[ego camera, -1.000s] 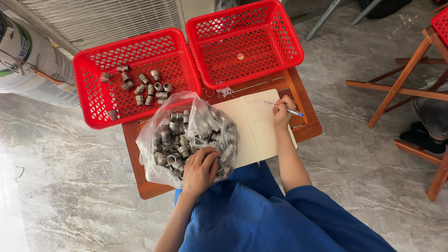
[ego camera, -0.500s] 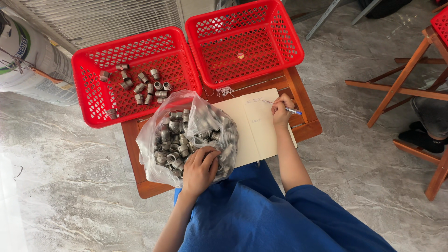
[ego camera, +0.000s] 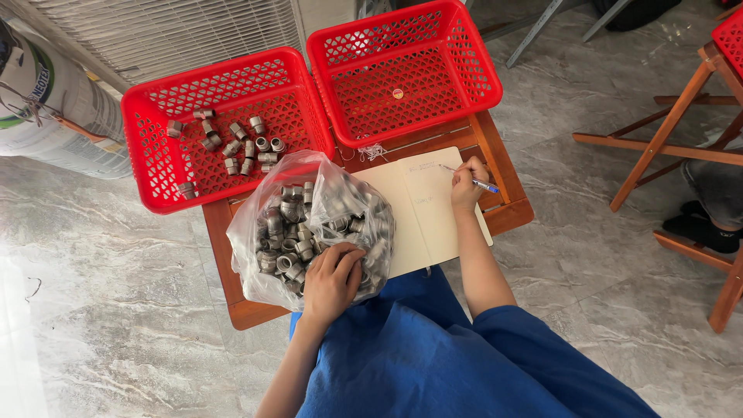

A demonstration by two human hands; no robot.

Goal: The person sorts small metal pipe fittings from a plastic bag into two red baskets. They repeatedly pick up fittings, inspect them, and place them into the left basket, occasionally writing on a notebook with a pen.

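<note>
Left hand (ego camera: 331,280) curled closed over fittings (ego camera: 290,240) in the open clear bag (ego camera: 255,232), just below the left basket (ego camera: 147,139), while right hand (ego camera: 467,184) pinches a pen (ego camera: 474,181), tip leftward on the notebook (ego camera: 422,209) beside the bag.

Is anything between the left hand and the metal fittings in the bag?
Nothing visible: the left hand rests in the open clear bag, directly on the fittings. The right hand holds a pen over the notebook.
</note>
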